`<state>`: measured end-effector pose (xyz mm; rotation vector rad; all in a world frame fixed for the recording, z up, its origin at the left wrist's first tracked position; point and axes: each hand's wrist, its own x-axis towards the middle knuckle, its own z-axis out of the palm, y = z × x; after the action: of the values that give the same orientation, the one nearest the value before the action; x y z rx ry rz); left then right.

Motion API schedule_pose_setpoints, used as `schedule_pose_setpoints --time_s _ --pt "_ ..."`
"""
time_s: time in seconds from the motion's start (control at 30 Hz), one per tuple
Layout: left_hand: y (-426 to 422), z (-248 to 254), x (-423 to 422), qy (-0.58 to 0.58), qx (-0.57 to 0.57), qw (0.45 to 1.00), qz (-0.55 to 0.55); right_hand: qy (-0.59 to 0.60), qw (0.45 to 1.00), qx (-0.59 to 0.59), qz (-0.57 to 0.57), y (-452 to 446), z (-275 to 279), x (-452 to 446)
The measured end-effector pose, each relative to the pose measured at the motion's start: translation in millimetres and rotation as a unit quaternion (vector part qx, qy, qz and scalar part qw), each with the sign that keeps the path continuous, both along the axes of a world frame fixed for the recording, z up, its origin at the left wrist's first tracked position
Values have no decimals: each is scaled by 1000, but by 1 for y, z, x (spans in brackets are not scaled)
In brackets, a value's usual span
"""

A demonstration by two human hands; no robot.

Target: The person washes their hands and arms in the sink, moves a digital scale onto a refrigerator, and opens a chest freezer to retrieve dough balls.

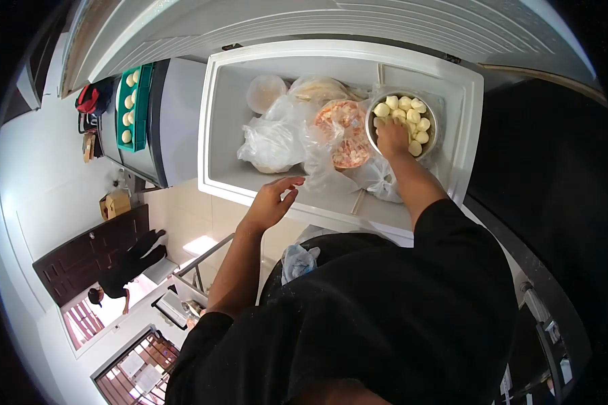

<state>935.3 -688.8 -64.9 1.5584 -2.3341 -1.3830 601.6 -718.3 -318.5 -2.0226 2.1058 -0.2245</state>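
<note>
My right hand (393,137) reaches into a round metal bowl (434,140) at the right end of an uncovered chest freezer (206,121). Pale yellow balls (413,116) fill the bowl, some peaked on top. The fingers of that hand are bent down together among the balls at the bowl's left side; their tips are hidden, so what they grip cannot be made out. My left hand (275,204) hovers over the freezer's near rim with fingers apart and holds nothing. Close to it lies a clear plastic bag (270,143).
Bags of orange-and-white shredded food (350,154) and a round white tub (265,93) lie in the freezer. The raised lid (284,27) stands behind. Leftward, a green tray (139,111) bears pale round pieces on a counter. Another person (132,266) is farther off at lower left.
</note>
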Motion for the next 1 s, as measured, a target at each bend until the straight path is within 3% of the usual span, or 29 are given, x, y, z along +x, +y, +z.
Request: schedule_pose_setpoints --time_s 0.1,0.13,0.4,0.53,0.57,0.63,0.67,0.77,0.8,0.9,0.93,1.0 --pt "-1 -3 3 6 -1 1000 13 -28 988 -154 -21 7 -19 -8" --pt "0 -4 3 6 -2 1000 13 -24 988 -153 -19 10 -16 -9" --pt "5 1 -13 14 3 1000 -4 -10 998 -52 40 3 0 -9" --pt "4 12 -10 28 -11 1000 -4 -95 990 34 -96 -8 7 -11" --pt "5 14 -8 31 -14 999 0 -241 956 14 -168 -6 -1 -16" --pt "5 12 -3 37 -12 999 4 -508 808 -26 -297 5 -9 -31" --pt "5 8 2 43 -13 999 10 -504 810 -25 -299 9 -16 -40" --pt "11 -3 6 57 -9 998 18 -643 609 -100 -454 21 -32 -69" --pt "13 -3 3 56 -3 998 16 -639 609 -102 -458 26 -35 -74" --pt "12 -1 -8 57 6 998 9 -435 719 -289 -458 34 -42 -87" --pt "13 0 -12 54 4 999 -1 -434 719 -291 -459 38 -45 -87" --pt "12 6 -20 45 -3 999 -19 -374 803 -171 -431 42 -12 -69"
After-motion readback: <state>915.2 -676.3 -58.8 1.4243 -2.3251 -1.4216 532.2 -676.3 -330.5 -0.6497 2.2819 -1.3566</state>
